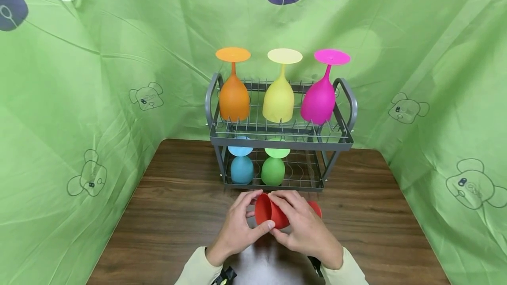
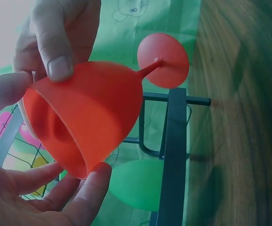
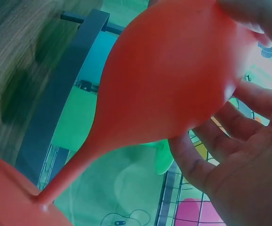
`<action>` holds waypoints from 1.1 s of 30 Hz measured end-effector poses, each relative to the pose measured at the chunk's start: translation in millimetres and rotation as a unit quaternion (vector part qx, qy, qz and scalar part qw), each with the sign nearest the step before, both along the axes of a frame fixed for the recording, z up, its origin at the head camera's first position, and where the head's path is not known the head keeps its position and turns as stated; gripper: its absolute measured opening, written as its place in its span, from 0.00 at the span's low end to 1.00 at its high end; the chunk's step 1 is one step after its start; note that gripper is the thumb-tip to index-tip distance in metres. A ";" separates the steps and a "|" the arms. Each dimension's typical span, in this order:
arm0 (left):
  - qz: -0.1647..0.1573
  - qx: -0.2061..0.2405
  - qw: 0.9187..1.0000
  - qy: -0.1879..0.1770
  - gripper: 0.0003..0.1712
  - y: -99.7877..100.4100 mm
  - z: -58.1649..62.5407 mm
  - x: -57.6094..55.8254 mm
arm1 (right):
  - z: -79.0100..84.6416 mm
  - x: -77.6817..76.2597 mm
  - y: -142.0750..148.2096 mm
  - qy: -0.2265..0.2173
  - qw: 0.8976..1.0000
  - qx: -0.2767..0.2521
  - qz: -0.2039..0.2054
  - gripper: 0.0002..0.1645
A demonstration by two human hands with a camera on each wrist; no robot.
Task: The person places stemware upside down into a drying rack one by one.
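Both hands hold a red plastic wine glass (image 1: 278, 218), tilted on its side above the table in front of the rack. At the mouth, my left hand (image 1: 239, 231) pinches the rim with thumb and fingers. My right hand (image 1: 306, 228) grips the bowl from the other side, its thumb and fingers curled round it. In the left wrist view the open mouth of the glass (image 2: 98, 108) faces the left palm, and its stem and round foot point away. The right wrist view shows the bowl (image 3: 159, 80) close up, with the stem running down to the foot.
A two-tier grey dish rack (image 1: 281, 144) stands behind the hands. Upside down on top are orange (image 1: 234, 100), yellow (image 1: 278, 100) and magenta (image 1: 318, 100) wine glasses; blue (image 1: 242, 170) and green (image 1: 273, 171) ones are below. Green cloth (image 1: 99, 113) surrounds the wooden table (image 1: 158, 214).
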State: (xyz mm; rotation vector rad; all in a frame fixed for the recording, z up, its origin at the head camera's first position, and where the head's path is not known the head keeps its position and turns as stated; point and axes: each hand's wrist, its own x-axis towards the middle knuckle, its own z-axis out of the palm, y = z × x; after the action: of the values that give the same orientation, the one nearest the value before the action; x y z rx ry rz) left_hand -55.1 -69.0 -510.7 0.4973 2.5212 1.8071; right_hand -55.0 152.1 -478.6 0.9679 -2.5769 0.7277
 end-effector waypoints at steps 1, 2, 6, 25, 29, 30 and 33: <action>-0.003 -0.001 1.000 0.000 0.41 0.0 -0.5 -0.4 | -0.1 -0.3 -0.7 0.006 1.000 0.007 0.001 0.47; -0.006 -0.001 1.000 -0.002 0.41 -0.1 -0.9 -0.5 | -0.3 -0.5 -1.2 0.010 1.000 0.012 0.001 0.47; -0.008 0.001 1.000 -0.011 0.39 0.5 -1.7 -0.8 | -0.7 -1.8 -1.6 0.020 1.000 0.024 0.004 0.47; 0.030 0.073 0.996 -0.029 0.35 0.5 -1.2 -4.4 | 2.3 7.9 7.7 -0.006 0.993 -0.118 -0.018 0.47; 0.033 0.112 0.993 -0.027 0.35 -0.3 -2.0 -4.4 | 2.0 11.4 9.4 -0.009 0.980 -0.193 -0.046 0.45; 0.034 0.122 0.992 -0.024 0.35 -0.7 -2.0 -4.5 | 1.7 12.2 9.2 -0.010 0.975 -0.216 -0.051 0.45; 0.034 0.150 0.988 -0.019 0.35 -1.6 -1.6 -4.6 | 1.5 14.3 6.6 -0.026 0.952 -0.299 -0.055 0.42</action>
State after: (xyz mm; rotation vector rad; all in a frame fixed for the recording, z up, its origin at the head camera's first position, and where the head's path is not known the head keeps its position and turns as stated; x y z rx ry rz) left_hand -59.7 -70.7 -512.3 0.3784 2.2774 2.2109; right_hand -40.7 158.8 -477.1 0.6053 -2.1980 1.4013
